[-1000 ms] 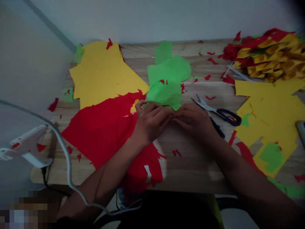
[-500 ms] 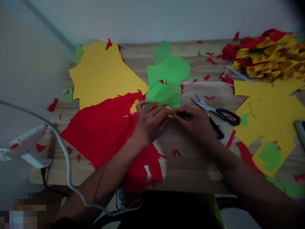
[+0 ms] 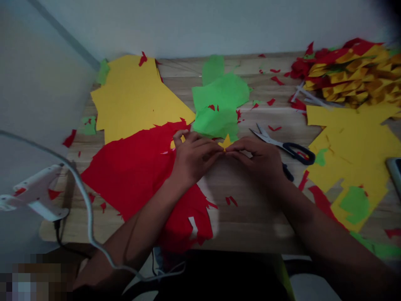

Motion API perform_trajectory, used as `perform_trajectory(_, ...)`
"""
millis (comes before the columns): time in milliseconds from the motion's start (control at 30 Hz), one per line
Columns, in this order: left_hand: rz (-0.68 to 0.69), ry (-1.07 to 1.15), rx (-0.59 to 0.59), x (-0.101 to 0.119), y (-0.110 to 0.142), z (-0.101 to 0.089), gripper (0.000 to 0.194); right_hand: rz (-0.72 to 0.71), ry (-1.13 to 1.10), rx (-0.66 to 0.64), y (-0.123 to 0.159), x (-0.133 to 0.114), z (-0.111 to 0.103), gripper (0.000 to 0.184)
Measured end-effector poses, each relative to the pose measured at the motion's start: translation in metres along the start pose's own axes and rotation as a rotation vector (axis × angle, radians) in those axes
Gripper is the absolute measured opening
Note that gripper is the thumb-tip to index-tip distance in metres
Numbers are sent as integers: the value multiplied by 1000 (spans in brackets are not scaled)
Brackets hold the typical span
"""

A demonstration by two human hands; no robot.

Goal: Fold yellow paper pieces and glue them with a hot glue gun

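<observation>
My left hand (image 3: 192, 156) and my right hand (image 3: 258, 159) meet over the middle of the wooden table (image 3: 250, 217). Both pinch a small pointed piece of yellow paper (image 3: 225, 143), whose tip sticks up between the fingertips. It hovers just in front of a crumpled green sheet (image 3: 219, 106). A torn red sheet (image 3: 134, 171) lies under my left wrist. Black-handled scissors (image 3: 286, 147) rest just right of my right hand, blades toward the green sheet.
A yellow sheet (image 3: 134, 98) lies at the back left and a cut yellow sheet (image 3: 351, 146) at the right. A heap of folded yellow and red paper (image 3: 351, 73) fills the back right corner. A white glue gun (image 3: 34, 192) with its cable sits at the left edge. Red scraps litter the wood.
Both hands have turned slightly and lifted, so the yellow piece's point now shows between the fingertips. Before, it was mostly hidden under the fingers.
</observation>
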State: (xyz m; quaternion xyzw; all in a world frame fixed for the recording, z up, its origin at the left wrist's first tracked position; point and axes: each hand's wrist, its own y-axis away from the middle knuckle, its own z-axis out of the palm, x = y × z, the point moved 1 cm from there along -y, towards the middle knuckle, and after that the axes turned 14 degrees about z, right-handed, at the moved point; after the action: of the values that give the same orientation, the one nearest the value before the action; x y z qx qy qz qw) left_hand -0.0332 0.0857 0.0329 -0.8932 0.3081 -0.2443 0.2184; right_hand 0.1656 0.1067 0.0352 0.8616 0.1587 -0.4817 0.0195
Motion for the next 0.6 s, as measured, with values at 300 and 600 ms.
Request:
perform_trajectory(300,38,-44,46,3,-2,-3,13,19,27,55,3,2,1,14)
perform_trajectory(600,-2,-3,-18,7,-3,-3,8,55,-17,50,5,-1,2,4)
